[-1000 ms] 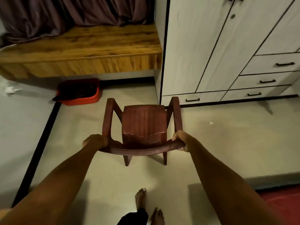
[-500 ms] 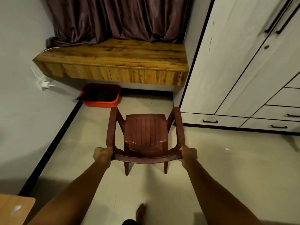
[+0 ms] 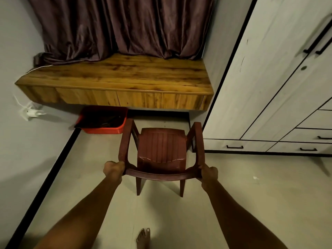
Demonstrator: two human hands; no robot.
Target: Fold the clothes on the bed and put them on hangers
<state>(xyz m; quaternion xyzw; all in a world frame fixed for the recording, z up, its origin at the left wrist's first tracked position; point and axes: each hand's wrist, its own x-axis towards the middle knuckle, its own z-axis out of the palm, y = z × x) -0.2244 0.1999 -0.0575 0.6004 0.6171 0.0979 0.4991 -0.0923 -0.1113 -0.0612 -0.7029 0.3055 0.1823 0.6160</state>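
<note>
Chair [image 3: 161, 146], brown plastic with armrests, is held from behind, its seat facing away towards the far wall. Left hand [image 3: 114, 169] is wrapped round the left end of the top back rail and right hand [image 3: 209, 174] round the right end, so both are clamped on the chair. Two near legs show below the rail; cannot tell whether they touch the floor [image 3: 251, 194].

Task items: clothes, bed and hangers are all out of view. Judged step: shifting the chair as a preliminary, with folding not yet begun.

Surroundings:
- Wooden ledge [image 3: 116, 74] runs along the far wall under a dark curtain [image 3: 122, 26].
- Red tray [image 3: 102, 130] lies on the floor, partly under the ledge, just beside the chair's far left armrest.
- Wardrobe [image 3: 269, 87] with low drawers stands to the right, its corner near the far right armrest.
- Bare foot [image 3: 143, 238] is near, behind the chair legs.

Notes for doing it well:
- Keep the two grips level so the light frame does not twist.
- Lift all legs clear rather than drag them.
- Steer between tray and wardrobe corner; the gap looks tight on both sides.
- Keep the foot back from the near legs when setting down.
- Land all legs flat.
</note>
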